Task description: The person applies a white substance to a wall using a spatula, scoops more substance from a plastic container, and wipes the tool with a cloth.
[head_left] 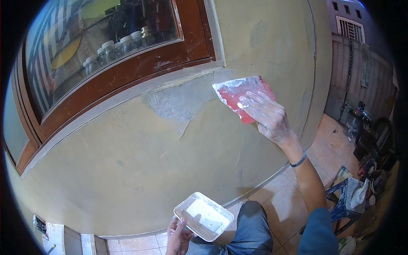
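Note:
My right hand (270, 114) grips a red putty knife (244, 95) with a wide blade, its fingers pressed flat along the back. White paste coats the blade's upper and left edges, and smears cover my fingers. The blade is at the wall (263, 51), right of a grey rough patch (174, 104) beneath the window corner; whether it touches the wall I cannot tell. Low in front of me, my left hand (178, 238) holds a white plastic tub (178, 210) by its side, thumb at the rim. White paste (206, 214) lies inside it.
A brown wooden window frame (127, 80) spans the upper left, with glass jars (109, 51) behind the pane. At right, a small dark blue stool (348, 191) bears a white bag, beside piled clutter. A thin blue cable (314, 42) runs down the wall. Tiled floor (284, 204) lies below.

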`<move>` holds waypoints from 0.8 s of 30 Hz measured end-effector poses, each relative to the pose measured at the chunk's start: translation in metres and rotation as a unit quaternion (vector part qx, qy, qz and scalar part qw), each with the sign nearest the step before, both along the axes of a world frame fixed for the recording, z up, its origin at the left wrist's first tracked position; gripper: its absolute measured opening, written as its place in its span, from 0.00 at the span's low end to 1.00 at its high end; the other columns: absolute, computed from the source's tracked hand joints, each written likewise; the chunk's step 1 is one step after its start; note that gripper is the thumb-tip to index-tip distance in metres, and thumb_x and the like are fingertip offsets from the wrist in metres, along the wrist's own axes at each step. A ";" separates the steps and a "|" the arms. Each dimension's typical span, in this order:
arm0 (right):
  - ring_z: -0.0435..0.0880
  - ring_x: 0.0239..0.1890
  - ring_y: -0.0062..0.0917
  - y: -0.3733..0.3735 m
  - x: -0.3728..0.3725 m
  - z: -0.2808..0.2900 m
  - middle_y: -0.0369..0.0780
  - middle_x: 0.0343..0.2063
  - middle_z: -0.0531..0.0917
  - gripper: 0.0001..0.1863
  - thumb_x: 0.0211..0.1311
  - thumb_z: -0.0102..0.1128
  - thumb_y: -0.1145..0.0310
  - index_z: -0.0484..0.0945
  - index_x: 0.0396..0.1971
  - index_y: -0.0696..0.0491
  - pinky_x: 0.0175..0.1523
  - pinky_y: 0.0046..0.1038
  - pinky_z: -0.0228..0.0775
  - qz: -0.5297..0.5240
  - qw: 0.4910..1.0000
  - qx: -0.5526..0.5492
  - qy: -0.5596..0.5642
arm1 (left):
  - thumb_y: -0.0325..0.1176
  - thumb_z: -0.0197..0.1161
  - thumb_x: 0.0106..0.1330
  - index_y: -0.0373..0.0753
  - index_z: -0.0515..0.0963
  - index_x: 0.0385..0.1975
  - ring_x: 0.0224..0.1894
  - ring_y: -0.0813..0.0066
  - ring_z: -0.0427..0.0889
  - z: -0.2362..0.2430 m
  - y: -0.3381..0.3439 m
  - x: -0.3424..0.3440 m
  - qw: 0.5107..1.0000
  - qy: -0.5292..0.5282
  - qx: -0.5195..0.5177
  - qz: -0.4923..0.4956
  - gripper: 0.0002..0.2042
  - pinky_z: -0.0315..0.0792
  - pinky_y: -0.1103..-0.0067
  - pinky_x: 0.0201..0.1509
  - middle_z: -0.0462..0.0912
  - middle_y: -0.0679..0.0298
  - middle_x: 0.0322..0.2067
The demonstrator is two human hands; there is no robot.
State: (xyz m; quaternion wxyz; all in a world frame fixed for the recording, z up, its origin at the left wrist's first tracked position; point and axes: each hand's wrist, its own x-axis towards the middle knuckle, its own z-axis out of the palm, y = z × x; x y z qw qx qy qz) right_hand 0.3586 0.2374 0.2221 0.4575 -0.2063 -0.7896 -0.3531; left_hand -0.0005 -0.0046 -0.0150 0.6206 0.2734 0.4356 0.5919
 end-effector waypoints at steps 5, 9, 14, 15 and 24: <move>0.85 0.62 0.40 -0.012 0.004 -0.007 0.43 0.56 0.88 0.30 0.46 0.57 0.86 0.88 0.53 0.53 0.70 0.45 0.74 0.016 0.999 -0.033 -0.008 | 0.42 0.61 0.79 0.43 0.67 0.72 0.51 0.64 0.90 0.015 0.000 0.010 1.000 0.005 -0.005 0.026 0.26 0.87 0.73 0.41 0.84 0.56 0.59; 0.84 0.63 0.40 -0.014 -0.004 0.009 0.43 0.57 0.87 0.30 0.46 0.56 0.86 0.88 0.52 0.53 0.72 0.46 0.72 0.003 1.000 -0.013 0.023 | 0.42 0.62 0.79 0.43 0.68 0.72 0.50 0.64 0.90 0.008 0.002 0.005 1.000 0.006 -0.017 0.021 0.26 0.86 0.73 0.42 0.85 0.57 0.58; 0.83 0.65 0.40 0.003 -0.010 0.015 0.42 0.58 0.87 0.29 0.49 0.58 0.86 0.88 0.54 0.52 0.73 0.46 0.70 -0.011 1.000 0.015 0.008 | 0.41 0.63 0.78 0.43 0.69 0.71 0.47 0.65 0.91 0.015 0.000 0.008 0.999 -0.007 -0.020 0.032 0.25 0.86 0.73 0.42 0.86 0.57 0.56; 0.82 0.65 0.39 0.007 -0.009 0.012 0.41 0.59 0.86 0.29 0.51 0.59 0.85 0.88 0.54 0.51 0.74 0.47 0.69 -0.015 1.000 0.018 0.008 | 0.41 0.63 0.78 0.43 0.69 0.71 0.46 0.66 0.91 0.014 0.000 0.007 0.999 -0.010 -0.023 0.032 0.25 0.86 0.73 0.42 0.87 0.58 0.55; 0.79 0.68 0.38 0.015 -0.010 -0.013 0.39 0.60 0.85 0.28 0.54 0.59 0.83 0.87 0.56 0.49 0.77 0.49 0.64 -0.029 0.999 -0.015 0.003 | 0.36 0.53 0.81 0.36 0.62 0.70 0.47 0.57 0.91 0.016 0.003 0.004 0.999 -0.027 0.004 0.022 0.22 0.91 0.66 0.44 0.81 0.52 0.59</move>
